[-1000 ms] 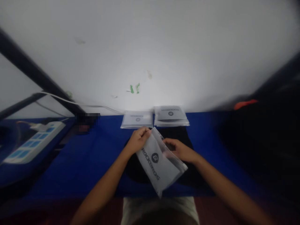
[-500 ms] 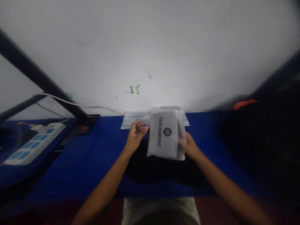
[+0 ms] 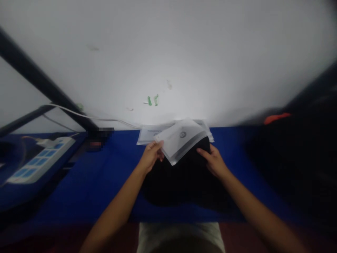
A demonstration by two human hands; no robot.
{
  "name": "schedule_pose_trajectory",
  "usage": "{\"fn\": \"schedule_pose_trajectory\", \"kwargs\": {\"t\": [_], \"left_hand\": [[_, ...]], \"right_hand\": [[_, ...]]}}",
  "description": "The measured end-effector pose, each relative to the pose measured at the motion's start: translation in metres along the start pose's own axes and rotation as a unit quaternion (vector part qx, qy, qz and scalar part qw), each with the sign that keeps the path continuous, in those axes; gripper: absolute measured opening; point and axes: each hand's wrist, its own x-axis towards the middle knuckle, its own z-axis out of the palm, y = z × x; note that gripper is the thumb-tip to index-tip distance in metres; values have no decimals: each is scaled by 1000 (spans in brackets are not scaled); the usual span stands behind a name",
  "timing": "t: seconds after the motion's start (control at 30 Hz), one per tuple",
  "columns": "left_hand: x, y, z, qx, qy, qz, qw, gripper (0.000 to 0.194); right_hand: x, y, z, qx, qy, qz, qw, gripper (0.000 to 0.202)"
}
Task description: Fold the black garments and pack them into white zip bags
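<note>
A translucent plastic bag [image 3: 183,138] with a round dark logo is tilted over the blue table. My left hand [image 3: 152,154] pinches its left corner between thumb and fingers. My right hand [image 3: 214,161] grips the edge of black fabric [image 3: 202,146] just right of the bag, thumb on top. More black fabric [image 3: 176,186] lies below and between both hands. Behind, more plastic bags [image 3: 147,135] lie against the wall, partly covered by the held one.
A white power strip [image 3: 42,161] with blue sockets lies at the left, and a white cable [image 3: 105,120] runs along the wall. Dark frame bars [image 3: 39,75] slant at the left. A large dark mass with an orange piece [image 3: 276,118] is at the right.
The bag was upright near my right hand; now it is tilted and my left hand holds its corner. My right hand has moved from the bag to the black fabric.
</note>
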Motion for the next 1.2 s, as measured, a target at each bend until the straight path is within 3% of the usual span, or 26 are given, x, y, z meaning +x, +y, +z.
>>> {"fn": "schedule_pose_trajectory", "kwargs": {"t": [0.07,0.13,0.2,0.3,0.37,0.47,0.57,0.67,0.73,0.8,0.9,0.97,1.03,1.1,1.13,1.2], "left_hand": [[-5,-2,6,45,-90,-44,994,43],[-8,-1,8,86,-138,-53,985,41],[-6,3,2,94,-101,-22,990,37],[5,11,-21,95,16,45,994,37],[16,16,-42,148,94,85,981,36],[34,20,-72,342,191,93,915,32],[50,23,-96,442,218,61,868,23],[62,24,-106,494,239,28,836,20],[65,23,-105,533,254,1,808,25],[64,22,-96,593,266,-1,760,39],[52,20,-69,667,276,79,687,53],[37,16,-45,650,245,156,702,53],[18,11,-18,571,131,207,784,45],[1,5,6,425,-47,177,887,40],[-7,2,17,354,-116,137,918,40],[-17,-3,30,258,-209,54,942,40]], "right_hand": [[1,4,-1,-6,-6,-4,1000,35],[2,5,-4,-15,-16,-2,1000,33],[2,1,-9,-38,-36,3,999,32],[0,-9,-15,-71,-98,31,992,34],[-4,-15,-17,-78,-158,69,982,33],[-9,-19,-15,-66,-216,132,965,31],[-12,-18,-12,-41,-234,179,955,37],[-13,-15,-10,-27,-245,216,945,48],[-13,-13,-10,-29,-245,233,941,52],[-12,-12,-11,-37,-252,233,939,51],[-11,-11,-13,-36,-277,221,935,45],[-10,-11,-15,-26,-286,218,933,43],[-9,-11,-16,-20,-294,219,930,43],[-7,-13,-17,-19,-307,219,926,43],[-6,-14,-18,-21,-315,218,923,42],[-3,-18,-21,-37,-330,209,920,36]]}}
